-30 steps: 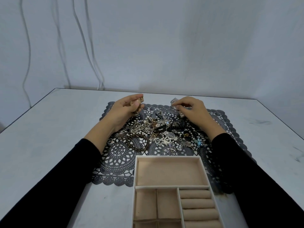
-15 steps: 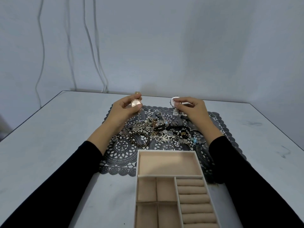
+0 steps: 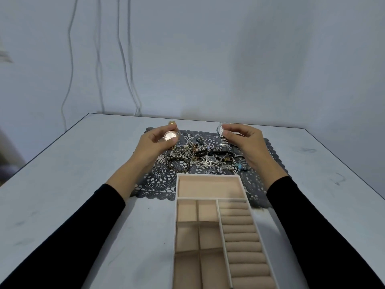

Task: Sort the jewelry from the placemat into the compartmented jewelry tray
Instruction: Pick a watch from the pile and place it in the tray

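Observation:
A dark lace placemat (image 3: 158, 180) lies on the grey table, with a tangled heap of jewelry (image 3: 200, 157) in its middle. My left hand (image 3: 154, 144) pinches a rose-gold watch (image 3: 169, 136) lifted above the mat's left side. My right hand (image 3: 245, 142) pinches a silver watch (image 3: 221, 136) above the mat's right side, its metal band hanging down. The beige compartmented jewelry tray (image 3: 177, 215) stands in front of the mat, with one wide compartment, several small squares and a column of ring rolls; nothing lies in it.
The grey table (image 3: 73, 184) reaches to a pale wall at the back. Thin cables (image 3: 125, 59) hang down the wall behind the table's far left. The table's right edge runs close to my right sleeve.
Both hands have lifted their watches up off the heap and drawn slightly apart. The view has tilted so more of the tray shows.

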The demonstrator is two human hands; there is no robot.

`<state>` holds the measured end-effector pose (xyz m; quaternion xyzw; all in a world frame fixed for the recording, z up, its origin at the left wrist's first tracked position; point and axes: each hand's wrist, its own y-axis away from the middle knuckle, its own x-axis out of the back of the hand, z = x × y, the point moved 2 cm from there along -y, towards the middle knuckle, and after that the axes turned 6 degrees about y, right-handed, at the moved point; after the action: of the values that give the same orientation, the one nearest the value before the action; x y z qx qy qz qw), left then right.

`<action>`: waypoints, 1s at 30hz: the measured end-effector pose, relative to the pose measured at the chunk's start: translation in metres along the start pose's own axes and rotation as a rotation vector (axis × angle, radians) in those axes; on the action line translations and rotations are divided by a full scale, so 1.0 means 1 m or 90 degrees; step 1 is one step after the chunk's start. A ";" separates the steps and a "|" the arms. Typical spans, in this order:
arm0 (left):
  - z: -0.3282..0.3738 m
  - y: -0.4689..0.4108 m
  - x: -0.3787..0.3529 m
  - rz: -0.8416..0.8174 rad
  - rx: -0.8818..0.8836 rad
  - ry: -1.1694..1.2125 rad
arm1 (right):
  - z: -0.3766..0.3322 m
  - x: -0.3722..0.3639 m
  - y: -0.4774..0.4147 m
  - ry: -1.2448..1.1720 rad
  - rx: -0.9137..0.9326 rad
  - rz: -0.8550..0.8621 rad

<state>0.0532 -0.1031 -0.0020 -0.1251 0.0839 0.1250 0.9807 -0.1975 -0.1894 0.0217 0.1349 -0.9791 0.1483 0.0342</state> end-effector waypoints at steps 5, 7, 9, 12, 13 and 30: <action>0.006 0.021 -0.001 -0.016 -0.001 -0.016 | -0.010 0.002 0.018 -0.007 0.025 -0.012; 0.009 0.030 -0.003 -0.022 0.002 -0.027 | -0.012 0.002 0.025 -0.016 0.030 -0.018; 0.010 0.038 -0.006 -0.031 0.005 -0.036 | -0.013 0.003 0.032 -0.023 0.032 -0.015; 0.011 0.050 -0.011 -0.044 0.005 -0.069 | -0.013 0.004 0.041 -0.024 0.040 -0.005; 0.012 0.055 -0.013 -0.044 0.005 -0.076 | -0.013 0.005 0.044 -0.027 0.041 -0.001; 0.012 0.117 -0.044 -0.055 0.067 -0.014 | -0.018 0.007 0.067 -0.029 0.059 -0.001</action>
<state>-0.0183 -0.0005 -0.0080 -0.0756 0.0737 0.0797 0.9912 -0.2220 -0.1240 0.0211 0.1402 -0.9716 0.1904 0.0053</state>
